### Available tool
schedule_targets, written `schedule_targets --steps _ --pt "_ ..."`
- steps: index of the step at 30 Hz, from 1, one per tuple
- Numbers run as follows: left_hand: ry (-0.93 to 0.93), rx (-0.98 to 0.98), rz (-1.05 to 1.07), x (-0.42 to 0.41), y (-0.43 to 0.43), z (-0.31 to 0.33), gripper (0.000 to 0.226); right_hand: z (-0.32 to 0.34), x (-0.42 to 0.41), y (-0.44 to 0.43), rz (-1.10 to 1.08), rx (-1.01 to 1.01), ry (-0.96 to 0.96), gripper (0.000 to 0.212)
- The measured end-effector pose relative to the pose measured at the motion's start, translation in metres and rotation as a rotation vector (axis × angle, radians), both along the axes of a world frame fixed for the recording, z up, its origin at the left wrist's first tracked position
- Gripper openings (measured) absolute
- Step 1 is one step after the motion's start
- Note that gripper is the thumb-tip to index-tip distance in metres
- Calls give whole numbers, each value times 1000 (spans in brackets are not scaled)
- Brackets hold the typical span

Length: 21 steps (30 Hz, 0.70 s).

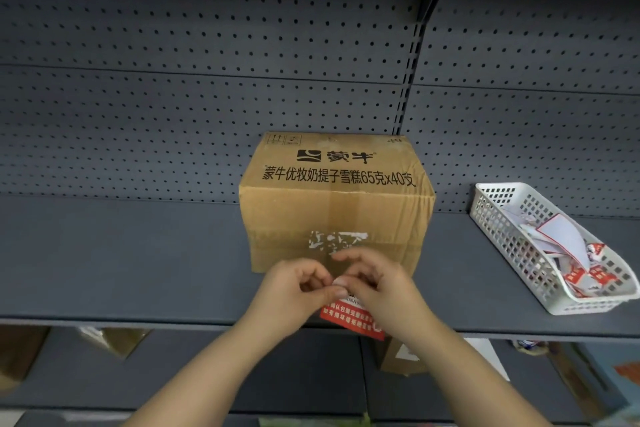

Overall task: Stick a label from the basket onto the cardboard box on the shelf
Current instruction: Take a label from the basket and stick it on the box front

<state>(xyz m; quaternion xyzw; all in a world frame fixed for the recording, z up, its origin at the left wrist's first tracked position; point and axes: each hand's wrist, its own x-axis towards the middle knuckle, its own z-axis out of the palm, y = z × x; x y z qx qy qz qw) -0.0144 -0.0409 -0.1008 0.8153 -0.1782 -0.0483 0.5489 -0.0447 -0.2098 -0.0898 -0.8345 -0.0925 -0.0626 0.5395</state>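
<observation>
A brown cardboard box (332,204) with black printed characters stands on the grey shelf (121,253), its front face showing torn white label scraps. Just in front of the box, my left hand (298,288) and my right hand (377,284) meet and pinch the top edge of a red and white label (349,317), which hangs below my fingers over the shelf's front edge. A white plastic basket (512,250) holding several more red and white labels sits on the shelf to the right of the box.
A grey perforated back panel (173,97) rises behind the shelf. Below the shelf, a lower level holds cardboard pieces (401,360) and other blurred items.
</observation>
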Motion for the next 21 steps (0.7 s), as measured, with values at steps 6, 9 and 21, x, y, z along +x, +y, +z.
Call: schedule_targets --steps 6,9,21 --pt "80 -140 210 10 2 -10 16 -15 12 -20 -159 76 179 19" --pt "50 -155 238 16 -2 -8 17 -14 14 -17 -208 60 125 22" --pt "-422 243 391 34 -8 -11 27 -18 38 -12 -396 -478 -178 37"
